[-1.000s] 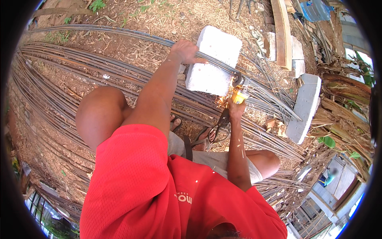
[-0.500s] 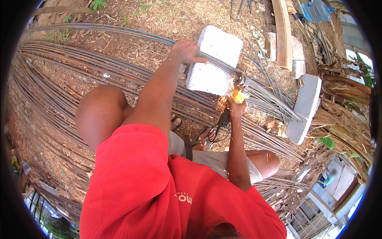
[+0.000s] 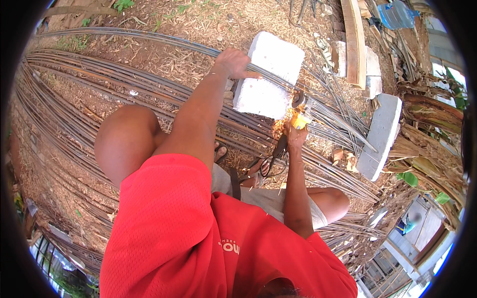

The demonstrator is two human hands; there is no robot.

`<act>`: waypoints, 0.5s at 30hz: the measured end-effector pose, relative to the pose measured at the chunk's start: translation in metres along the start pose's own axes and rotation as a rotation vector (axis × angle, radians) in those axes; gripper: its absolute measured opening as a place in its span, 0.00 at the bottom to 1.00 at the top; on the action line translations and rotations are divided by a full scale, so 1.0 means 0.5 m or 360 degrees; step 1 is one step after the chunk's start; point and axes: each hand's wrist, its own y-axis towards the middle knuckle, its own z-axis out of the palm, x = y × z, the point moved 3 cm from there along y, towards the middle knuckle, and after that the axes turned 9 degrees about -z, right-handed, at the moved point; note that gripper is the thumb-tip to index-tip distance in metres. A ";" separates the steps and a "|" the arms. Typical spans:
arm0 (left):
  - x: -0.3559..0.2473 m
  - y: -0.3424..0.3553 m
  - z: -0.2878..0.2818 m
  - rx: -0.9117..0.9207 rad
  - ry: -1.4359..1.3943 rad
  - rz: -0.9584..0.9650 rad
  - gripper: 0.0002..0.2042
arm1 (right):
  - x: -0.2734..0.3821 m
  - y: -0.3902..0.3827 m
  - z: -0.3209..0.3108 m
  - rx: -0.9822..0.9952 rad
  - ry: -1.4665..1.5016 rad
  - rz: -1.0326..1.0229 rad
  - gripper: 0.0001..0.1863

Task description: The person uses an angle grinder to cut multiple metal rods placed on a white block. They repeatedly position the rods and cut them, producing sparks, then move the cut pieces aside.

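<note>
My left hand (image 3: 232, 63) is closed over a bundle of long steel rods (image 3: 272, 76), thumb stretched along them. The bundle lies across a pale concrete block (image 3: 261, 97). Just right of that block, my right hand (image 3: 296, 137) grips a yellow angle grinder (image 3: 299, 120) by its body. The grinder's dark disc (image 3: 298, 99) meets the rods, and orange sparks (image 3: 281, 127) spray down and to the left from it. A black cable hangs below the tool, near my sandalled feet.
More rusty rods (image 3: 124, 74) run along the ground beneath my arms. At the right a grey concrete slab (image 3: 380, 136) stands by the rod ends. Timber planks (image 3: 354, 44), a blue plastic bottle (image 3: 397, 16) and dry banana stems (image 3: 430, 107) lie beyond.
The grinder has tilted slightly, and its disc shows more plainly against the rods. Sparks keep flying; my left hand has hardly moved.
</note>
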 end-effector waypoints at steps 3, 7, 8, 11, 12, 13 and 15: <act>0.001 0.000 -0.002 0.0045 0.0012 -0.0016 0.52 | -0.004 -0.004 0.002 -0.0024 0.0256 -0.0024 0.23; 0.000 -0.004 0.000 -0.0045 -0.0018 -0.0012 0.52 | -0.017 0.004 -0.007 -0.0089 -0.0171 0.0048 0.21; -0.001 -0.005 0.000 -0.0102 -0.0026 -0.0006 0.52 | -0.017 0.008 -0.004 -0.0039 -0.0125 0.0010 0.21; 0.000 -0.002 -0.001 -0.0045 -0.0012 0.0000 0.52 | -0.023 0.011 -0.004 -0.0034 -0.0095 0.0157 0.23; 0.000 -0.002 -0.001 -0.0017 -0.0006 -0.0002 0.52 | -0.024 0.010 -0.004 -0.0014 -0.0040 0.0160 0.23; 0.000 -0.003 -0.002 -0.0001 -0.0001 0.0001 0.52 | -0.024 0.009 -0.003 0.0006 0.0015 0.0163 0.23; -0.001 -0.005 -0.007 -0.0030 0.0004 0.0007 0.52 | -0.024 0.008 -0.002 -0.0008 0.0173 0.0036 0.23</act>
